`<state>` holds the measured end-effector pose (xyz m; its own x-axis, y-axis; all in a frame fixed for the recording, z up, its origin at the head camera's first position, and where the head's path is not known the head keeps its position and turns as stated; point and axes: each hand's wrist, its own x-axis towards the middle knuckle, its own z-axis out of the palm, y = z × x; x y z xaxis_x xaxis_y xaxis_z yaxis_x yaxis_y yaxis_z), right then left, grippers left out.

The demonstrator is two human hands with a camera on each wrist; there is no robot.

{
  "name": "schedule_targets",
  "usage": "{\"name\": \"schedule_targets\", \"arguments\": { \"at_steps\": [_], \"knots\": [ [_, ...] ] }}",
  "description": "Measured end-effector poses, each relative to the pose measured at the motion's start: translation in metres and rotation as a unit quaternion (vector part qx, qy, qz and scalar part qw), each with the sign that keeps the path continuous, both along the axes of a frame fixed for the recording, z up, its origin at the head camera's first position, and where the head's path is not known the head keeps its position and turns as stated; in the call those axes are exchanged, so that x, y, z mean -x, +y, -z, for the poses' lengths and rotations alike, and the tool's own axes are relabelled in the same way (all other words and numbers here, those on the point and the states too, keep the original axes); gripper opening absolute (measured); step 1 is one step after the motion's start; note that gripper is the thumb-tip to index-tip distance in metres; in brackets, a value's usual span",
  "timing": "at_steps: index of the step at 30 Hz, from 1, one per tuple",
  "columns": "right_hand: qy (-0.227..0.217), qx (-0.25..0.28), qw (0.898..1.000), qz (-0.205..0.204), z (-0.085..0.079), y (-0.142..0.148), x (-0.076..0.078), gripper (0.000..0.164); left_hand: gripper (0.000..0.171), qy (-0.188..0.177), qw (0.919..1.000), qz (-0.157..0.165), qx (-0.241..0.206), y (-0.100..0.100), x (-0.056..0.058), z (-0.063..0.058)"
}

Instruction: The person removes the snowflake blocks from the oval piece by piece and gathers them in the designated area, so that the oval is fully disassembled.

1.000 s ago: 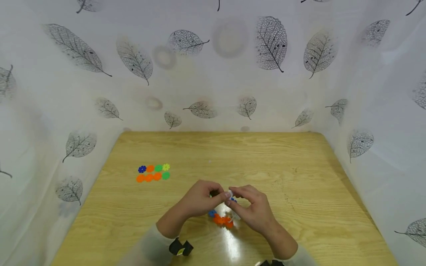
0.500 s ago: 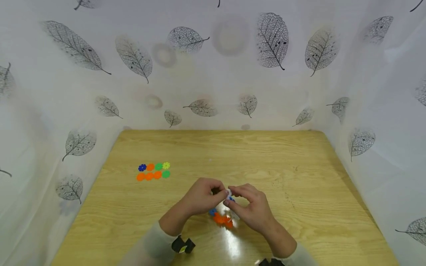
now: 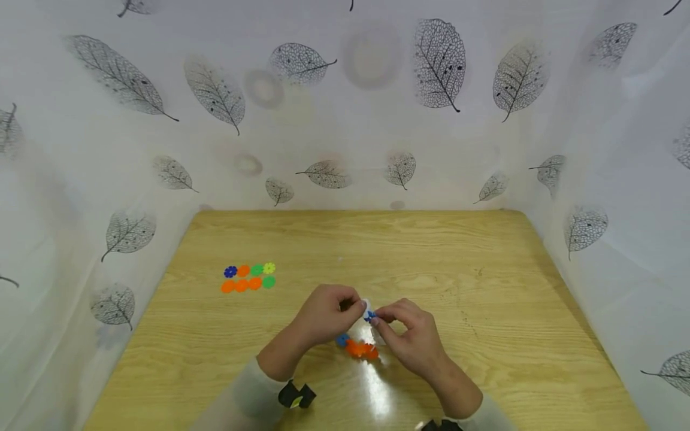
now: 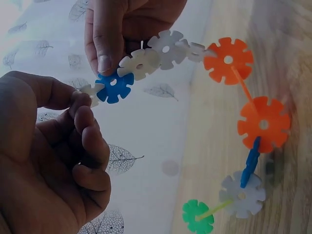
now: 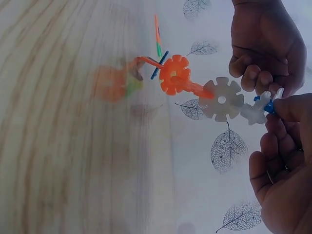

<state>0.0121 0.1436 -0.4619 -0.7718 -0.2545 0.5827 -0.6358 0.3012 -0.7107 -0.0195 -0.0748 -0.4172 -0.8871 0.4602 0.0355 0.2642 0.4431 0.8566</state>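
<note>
My left hand (image 3: 327, 314) pinches a white snowflake disc (image 4: 89, 93) between thumb and index finger. Slotted into its edge is a blue snowflake disc (image 4: 114, 88), which my right hand (image 3: 414, 338) pinches with thumb and index finger. From there a chain of interlocked notched discs curves toward the table. It runs through several white discs (image 4: 168, 50), then orange discs (image 4: 263, 124), an edge-on blue disc (image 4: 251, 162), another white disc (image 4: 243, 195), a yellow disc seen on edge (image 4: 214, 209) and a green disc (image 4: 197, 217). Fingers partly cover the two pinched discs.
Loose snowflake discs lie in two rows at the left of the wooden table (image 3: 420, 251): blue (image 3: 230, 272), orange (image 3: 241, 285), green (image 3: 268, 282) and yellow (image 3: 269, 268). White leaf-printed curtains (image 3: 372, 126) hang behind the table and along both sides.
My fingertips have drawn slightly apart, the left hand shifting a little left and up. More of the white and blue discs shows between them. The loose discs stay in their rows.
</note>
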Motion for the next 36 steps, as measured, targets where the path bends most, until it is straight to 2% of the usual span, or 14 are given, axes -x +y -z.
{"name": "schedule_targets", "arguments": {
  "at_steps": [5,9,11,16,18,21,24,27,33,36],
  "knots": [
    [0.02,-0.005,1.0,-0.004,-0.002,-0.002,0.0,0.019,0.03,0.029,0.9995,-0.008,0.011,0.002,0.0,0.002],
    [0.039,-0.021,0.999,-0.006,-0.001,-0.002,0.001,0.018,0.03,0.05,0.9983,-0.025,0.016,0.002,0.0,0.004],
    [0.047,-0.033,0.998,-0.005,0.001,-0.001,0.001,0.016,0.031,0.054,0.9974,-0.046,0.006,0.0,-0.001,0.004],
    [0.046,-0.046,0.998,0.012,0.009,0.006,-0.003,0.017,0.032,0.07,0.9867,-0.132,-0.064,-0.027,0.007,-0.01],
    [0.036,-0.042,0.998,0.021,0.01,0.01,-0.005,0.018,0.029,0.069,0.9836,-0.148,-0.077,-0.041,0.012,-0.018],
    [0.019,-0.035,0.999,0.027,0.01,0.014,-0.005,0.019,0.024,0.046,0.9854,-0.152,-0.063,-0.059,0.015,-0.022],
    [0.01,-0.031,0.999,0.027,0.009,0.015,-0.004,0.019,0.022,0.015,0.9854,-0.167,-0.027,-0.073,0.014,-0.016],
    [0.007,-0.029,0.999,0.026,0.009,0.015,-0.003,0.019,0.024,-0.006,0.9809,-0.194,0.015,-0.086,0.012,-0.003],
    [-0.001,-0.017,1.0,0.023,0.008,0.014,-0.003,0.019,0.028,-0.009,0.9745,-0.21,0.078,-0.11,0.011,0.019],
    [-0.002,-0.016,1.0,0.025,0.008,0.013,-0.003,0.019,0.028,-0.025,0.9719,-0.212,0.1,-0.122,0.01,0.028]
  ]
}}
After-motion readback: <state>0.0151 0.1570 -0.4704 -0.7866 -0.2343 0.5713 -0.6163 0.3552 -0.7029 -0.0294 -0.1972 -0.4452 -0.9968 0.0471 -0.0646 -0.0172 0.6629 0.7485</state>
